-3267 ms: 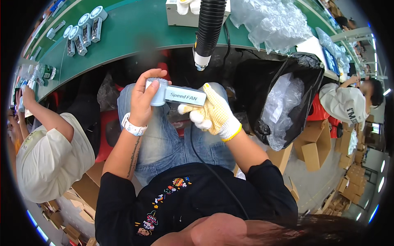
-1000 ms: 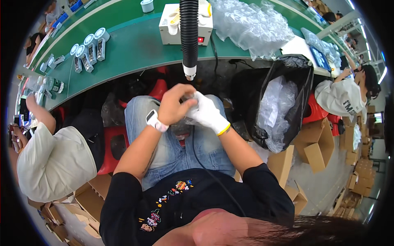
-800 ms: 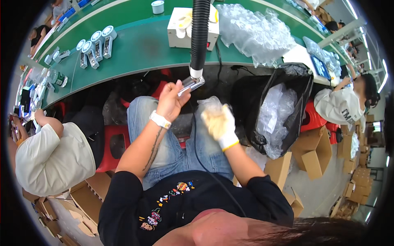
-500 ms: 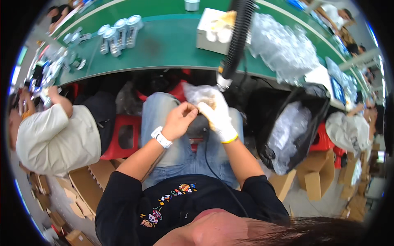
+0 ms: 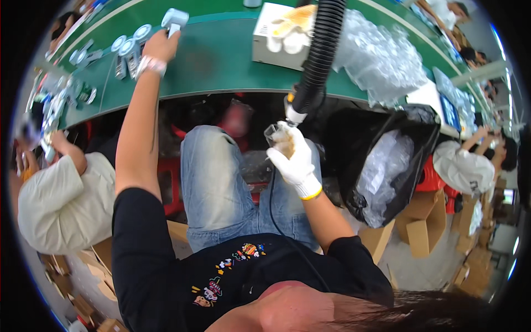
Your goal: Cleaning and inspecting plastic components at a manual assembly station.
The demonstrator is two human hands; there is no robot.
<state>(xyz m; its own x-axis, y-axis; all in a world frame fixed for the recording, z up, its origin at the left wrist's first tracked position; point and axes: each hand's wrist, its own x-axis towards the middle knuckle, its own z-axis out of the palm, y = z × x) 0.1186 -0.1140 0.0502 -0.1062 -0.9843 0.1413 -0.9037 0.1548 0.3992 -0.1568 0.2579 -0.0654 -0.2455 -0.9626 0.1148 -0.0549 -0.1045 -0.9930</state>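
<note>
Seen from above, a seated person's bare left hand (image 5: pixel 161 47) reaches out over the green table (image 5: pixel 221 66), its fingers closed round the handle of a light-blue device (image 5: pixel 175 20). The device is at the left part of the table, just right of a row of similar devices (image 5: pixel 129 51). Its long axis runs away from the person, leaning slightly right: the wide head points toward the far side, the handle back into the hand. The right hand (image 5: pixel 290 155), in a white glove, is curled above the right knee round a clear plastic piece (image 5: pixel 271 133), whose end juts out to the left. A nozzle (image 5: pixel 295 116) on a black hose (image 5: pixel 322 50) hangs just beyond it; whether they touch is unclear. Half a second ago both hands were together over the lap and the row showed four devices; now the left has moved to the table, and three show beside it.
</note>
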